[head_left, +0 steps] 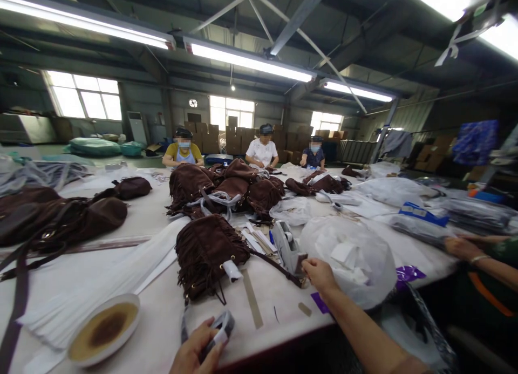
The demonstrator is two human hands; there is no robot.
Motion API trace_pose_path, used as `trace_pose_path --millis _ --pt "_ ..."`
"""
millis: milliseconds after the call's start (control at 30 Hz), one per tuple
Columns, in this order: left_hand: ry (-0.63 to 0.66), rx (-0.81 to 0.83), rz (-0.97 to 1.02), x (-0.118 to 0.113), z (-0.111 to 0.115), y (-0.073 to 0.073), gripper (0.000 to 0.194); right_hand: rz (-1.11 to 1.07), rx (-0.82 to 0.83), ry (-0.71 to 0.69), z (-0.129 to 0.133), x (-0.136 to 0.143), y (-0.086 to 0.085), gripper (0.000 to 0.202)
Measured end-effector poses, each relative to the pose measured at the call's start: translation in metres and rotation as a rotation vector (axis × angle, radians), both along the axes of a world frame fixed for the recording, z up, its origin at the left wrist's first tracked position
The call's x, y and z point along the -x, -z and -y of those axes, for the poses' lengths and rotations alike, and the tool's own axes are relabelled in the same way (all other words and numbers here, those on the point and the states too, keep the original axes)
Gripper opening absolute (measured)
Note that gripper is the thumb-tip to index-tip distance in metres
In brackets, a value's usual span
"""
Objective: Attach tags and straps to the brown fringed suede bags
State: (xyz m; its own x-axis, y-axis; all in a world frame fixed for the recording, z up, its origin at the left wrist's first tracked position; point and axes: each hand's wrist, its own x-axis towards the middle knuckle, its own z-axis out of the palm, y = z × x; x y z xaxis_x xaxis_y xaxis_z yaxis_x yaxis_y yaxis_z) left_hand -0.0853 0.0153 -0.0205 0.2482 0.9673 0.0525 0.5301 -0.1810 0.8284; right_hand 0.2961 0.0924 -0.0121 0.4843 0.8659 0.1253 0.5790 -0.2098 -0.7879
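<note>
A dark brown fringed bag (212, 250) lies on the table before me, a white wrapped piece (232, 270) at its front edge. My left hand (200, 346) is closed around a looped strap (222, 326) covered in greyish wrapping, at the table's near edge. To the right of the bag stands a grey tape dispenser (285, 247). My right hand (321, 276) pinches at the dispenser's front end, where the tape comes off; the tape itself hardly shows. The bag's thin brown strap (279, 267) runs past the dispenser's base.
More brown bags (230, 185) are heaped behind. A clear plastic bag of white scraps (348, 258) sits right of the dispenser. A shallow dish (104, 328) with brownish contents is at near left. Another person's hand (463, 248) is at the right; several people work across the table.
</note>
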Motion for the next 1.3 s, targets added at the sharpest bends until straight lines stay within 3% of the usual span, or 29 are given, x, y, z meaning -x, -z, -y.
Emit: trace_pose_path --millis 100,200,267,367,500,600,767,1067,1300 --pt "-0.036 -0.008 0.062 -0.001 0.005 -0.006 0.043 0.091 0.003 -0.043 0.005 -0.003 -0.008 0.021" --pt "-0.066 0.014 0.096 -0.002 0.013 -0.015 0.036 0.138 -0.023 -0.178 0.03 0.016 -0.014 0.023" --pt "-0.078 0.019 0.109 -0.003 0.016 -0.02 0.031 0.109 -0.044 -0.389 0.053 0.045 -0.017 0.026" --pt "-0.087 -0.006 0.117 -0.005 0.018 -0.021 0.026 -0.112 0.025 -0.682 0.085 0.106 -0.024 0.024" --pt "-0.093 -0.085 0.096 -0.008 0.021 -0.016 0.022 -0.303 0.053 -0.847 0.1 0.182 -0.031 0.024" --pt "-0.094 -0.228 0.067 -0.008 0.024 -0.012 0.019 -0.343 0.091 -0.792 0.092 0.211 -0.027 0.029" --pt "-0.108 -0.451 -0.036 -0.006 0.028 -0.006 0.017 -0.305 0.14 -0.732 0.078 0.219 -0.013 0.037" --pt "-0.14 -0.564 -0.199 -0.01 0.031 -0.005 0.014 -0.399 0.232 -0.627 0.081 0.217 -0.007 0.041" --pt "-0.168 -0.636 -0.35 -0.015 0.036 0.001 0.022 -0.67 0.505 -0.464 0.083 0.227 0.001 0.048"
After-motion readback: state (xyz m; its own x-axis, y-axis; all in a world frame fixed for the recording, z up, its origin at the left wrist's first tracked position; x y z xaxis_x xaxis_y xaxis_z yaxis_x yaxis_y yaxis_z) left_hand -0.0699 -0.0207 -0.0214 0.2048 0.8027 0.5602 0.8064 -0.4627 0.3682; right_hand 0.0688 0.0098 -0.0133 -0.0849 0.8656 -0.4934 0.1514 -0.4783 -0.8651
